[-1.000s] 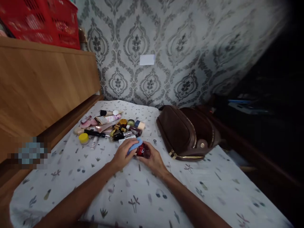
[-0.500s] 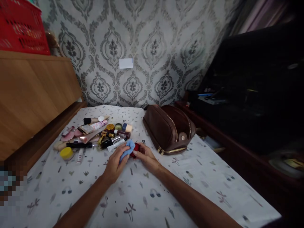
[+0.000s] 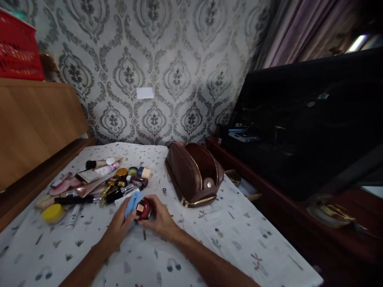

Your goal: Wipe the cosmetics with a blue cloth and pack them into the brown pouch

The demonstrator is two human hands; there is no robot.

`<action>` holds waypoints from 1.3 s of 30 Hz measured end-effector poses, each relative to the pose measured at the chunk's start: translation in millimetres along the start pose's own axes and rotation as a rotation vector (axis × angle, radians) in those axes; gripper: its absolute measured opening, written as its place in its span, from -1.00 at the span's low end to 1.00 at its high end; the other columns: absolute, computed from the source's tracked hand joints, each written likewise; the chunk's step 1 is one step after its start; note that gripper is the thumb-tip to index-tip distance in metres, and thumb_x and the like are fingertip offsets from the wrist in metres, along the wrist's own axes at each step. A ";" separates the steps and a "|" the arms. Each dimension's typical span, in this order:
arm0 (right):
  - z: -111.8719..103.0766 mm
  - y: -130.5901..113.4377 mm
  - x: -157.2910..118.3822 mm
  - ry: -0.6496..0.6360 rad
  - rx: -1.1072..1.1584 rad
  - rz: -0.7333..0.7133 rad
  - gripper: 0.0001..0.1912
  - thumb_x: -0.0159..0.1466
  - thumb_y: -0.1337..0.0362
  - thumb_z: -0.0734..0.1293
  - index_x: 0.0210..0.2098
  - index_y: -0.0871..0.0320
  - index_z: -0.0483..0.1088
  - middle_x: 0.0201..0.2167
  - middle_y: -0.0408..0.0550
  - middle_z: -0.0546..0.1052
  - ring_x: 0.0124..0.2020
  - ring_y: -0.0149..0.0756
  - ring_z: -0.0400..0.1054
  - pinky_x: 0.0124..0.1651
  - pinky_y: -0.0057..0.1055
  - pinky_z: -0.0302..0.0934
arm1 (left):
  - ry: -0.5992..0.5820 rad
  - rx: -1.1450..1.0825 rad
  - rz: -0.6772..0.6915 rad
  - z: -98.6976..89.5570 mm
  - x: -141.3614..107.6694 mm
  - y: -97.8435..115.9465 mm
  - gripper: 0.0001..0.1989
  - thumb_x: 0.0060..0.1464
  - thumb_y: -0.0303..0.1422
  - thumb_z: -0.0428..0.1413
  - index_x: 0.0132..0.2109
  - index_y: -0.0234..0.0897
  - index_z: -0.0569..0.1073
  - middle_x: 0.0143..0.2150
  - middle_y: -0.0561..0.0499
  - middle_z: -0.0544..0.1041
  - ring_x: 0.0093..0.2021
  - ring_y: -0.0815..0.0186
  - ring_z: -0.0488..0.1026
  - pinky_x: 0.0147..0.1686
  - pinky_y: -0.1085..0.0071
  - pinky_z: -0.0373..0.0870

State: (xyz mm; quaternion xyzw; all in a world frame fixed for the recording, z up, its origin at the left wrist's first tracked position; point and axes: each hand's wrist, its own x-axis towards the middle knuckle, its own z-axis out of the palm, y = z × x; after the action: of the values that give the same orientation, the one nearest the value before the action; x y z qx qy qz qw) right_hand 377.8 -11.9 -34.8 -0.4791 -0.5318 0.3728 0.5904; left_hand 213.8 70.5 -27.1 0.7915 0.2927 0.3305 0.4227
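Note:
Over the patterned white cloth, my left hand is closed on a light blue cloth. The cloth presses against a small dark red bottle with a pinkish-gold cap. My right hand has its fingers wrapped round the bottle's right side. Just left of and beyond my hands lies a pile of cosmetics, with a black tube, a yellow-lidded jar, a pink-and-white tube and a dark red bottle among them.
An unzipped brown leather bag stands right of my hands. Left is a wooden cabinet bearing a red plastic basket. A large black panel rises on the right, above a dark red ledge. Patterned wallpaper covers the wall behind.
The view has swung to the right, so everything sits further left. The red bottle has turned, and its pinkish-gold cap now shows. Both hands keep their hold.

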 end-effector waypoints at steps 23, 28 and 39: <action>11.6 5.6 -3.3 -0.053 -0.431 -0.205 -0.27 0.06 0.32 0.53 0.20 0.05 0.30 0.05 0.07 0.46 0.07 -0.05 0.36 0.16 -0.04 0.26 | 0.047 -0.039 -0.055 -13.3 9.6 4.8 -0.48 0.29 0.02 -0.13 -0.10 -0.32 0.50 -0.18 -0.05 0.58 -0.15 0.19 0.49 -0.03 0.28 0.42; 12.1 13.4 1.4 0.047 -0.186 -0.080 -0.31 0.03 0.21 0.56 0.12 0.07 0.34 0.06 0.04 0.49 0.03 -0.09 0.42 0.14 -0.11 0.29 | -0.012 -0.073 -0.017 -13.8 10.8 1.6 -0.45 0.27 0.04 -0.10 0.06 -0.31 0.48 0.00 -0.09 0.58 -0.02 0.17 0.48 0.09 0.25 0.37; 11.0 9.6 10.9 0.225 -0.095 0.033 -0.37 0.03 0.12 0.52 0.05 0.13 0.34 -0.11 0.00 0.56 -0.13 -0.16 0.45 0.04 -0.17 0.35 | 0.036 0.129 -0.011 -16.7 9.6 4.9 -0.54 0.32 -0.06 -0.14 -0.26 -0.31 0.47 -0.43 0.04 0.48 -0.39 0.30 0.39 -0.34 0.41 0.33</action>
State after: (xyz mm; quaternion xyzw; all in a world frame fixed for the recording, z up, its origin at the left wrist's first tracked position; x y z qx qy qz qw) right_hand 369.3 2.8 -41.4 -0.5539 -0.4714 0.3008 0.6169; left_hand 207.7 83.3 -13.2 0.8094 0.3254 0.3229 0.3671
